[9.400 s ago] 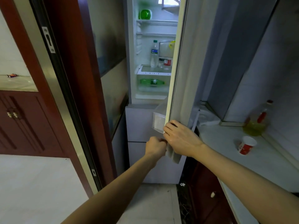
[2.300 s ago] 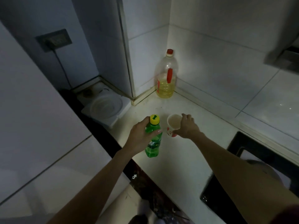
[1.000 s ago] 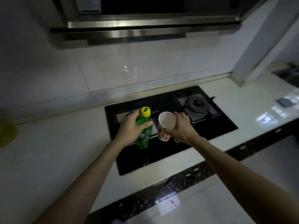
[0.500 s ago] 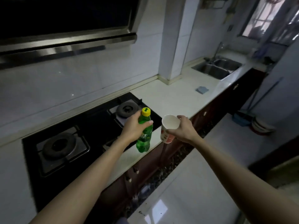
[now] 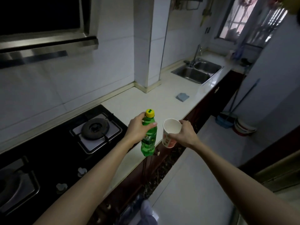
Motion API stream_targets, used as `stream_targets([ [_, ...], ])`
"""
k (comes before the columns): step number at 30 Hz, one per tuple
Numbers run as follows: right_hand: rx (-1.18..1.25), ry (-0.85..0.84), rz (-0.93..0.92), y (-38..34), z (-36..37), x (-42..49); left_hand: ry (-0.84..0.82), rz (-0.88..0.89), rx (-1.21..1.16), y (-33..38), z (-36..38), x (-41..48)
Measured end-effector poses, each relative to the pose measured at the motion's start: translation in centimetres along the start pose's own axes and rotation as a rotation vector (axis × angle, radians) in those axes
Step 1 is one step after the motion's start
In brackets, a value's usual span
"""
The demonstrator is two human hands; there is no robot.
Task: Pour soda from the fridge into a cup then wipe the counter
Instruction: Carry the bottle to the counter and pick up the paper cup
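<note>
My left hand point(image 5: 138, 129) grips a green soda bottle point(image 5: 148, 140) with a yellow cap, held upright in the air above the counter's front edge. Just to its right, my right hand point(image 5: 185, 133) holds a white paper cup point(image 5: 170, 133) with red print, tilted so its mouth faces me; it looks empty inside. The cap is on the bottle. A folded grey-blue cloth point(image 5: 182, 96) lies on the white counter point(image 5: 138, 103) farther along, toward the sink.
A black gas hob point(image 5: 68, 143) with two burners fills the counter to my left, under a range hood point(image 5: 48, 44). A tiled pillar point(image 5: 146, 46) juts out behind the counter. A steel double sink point(image 5: 198, 72) sits beyond the cloth. A broom and buckets point(image 5: 243, 127) stand on the floor at right.
Since the fridge, I have carried the bottle and cup past the hob. In the last half second the view has moved further along the counter; both hands hold as before.
</note>
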State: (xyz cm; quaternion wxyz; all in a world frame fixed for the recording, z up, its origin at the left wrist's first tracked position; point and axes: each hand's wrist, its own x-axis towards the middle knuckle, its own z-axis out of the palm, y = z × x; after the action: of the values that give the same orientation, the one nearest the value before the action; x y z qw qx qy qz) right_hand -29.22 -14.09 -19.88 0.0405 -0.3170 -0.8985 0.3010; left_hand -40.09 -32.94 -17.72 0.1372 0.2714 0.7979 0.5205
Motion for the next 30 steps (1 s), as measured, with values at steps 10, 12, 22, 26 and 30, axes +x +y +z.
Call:
stream_targets([
  [10,-0.078,-0.087,-0.026,-0.7,-1.4,18.4,0.117,-0.043,-0.048,-0.8,2.7,17.1],
  [12,-0.072,-0.109,-0.038,-0.9,-1.4,21.1,0.130,-0.054,-0.054,-1.0,2.8,19.2],
  [22,-0.119,-0.249,-0.110,-0.5,0.7,34.6,0.171,-0.145,-0.045,-3.4,3.9,27.0],
  [26,-0.129,-0.320,-0.181,-0.2,2.5,40.1,0.247,-0.223,-0.019,-4.2,5.3,30.0],
  [30,-0.133,-0.374,-0.276,0.3,4.2,44.4,0.376,-0.332,-0.033,-4.5,6.8,32.4],
])
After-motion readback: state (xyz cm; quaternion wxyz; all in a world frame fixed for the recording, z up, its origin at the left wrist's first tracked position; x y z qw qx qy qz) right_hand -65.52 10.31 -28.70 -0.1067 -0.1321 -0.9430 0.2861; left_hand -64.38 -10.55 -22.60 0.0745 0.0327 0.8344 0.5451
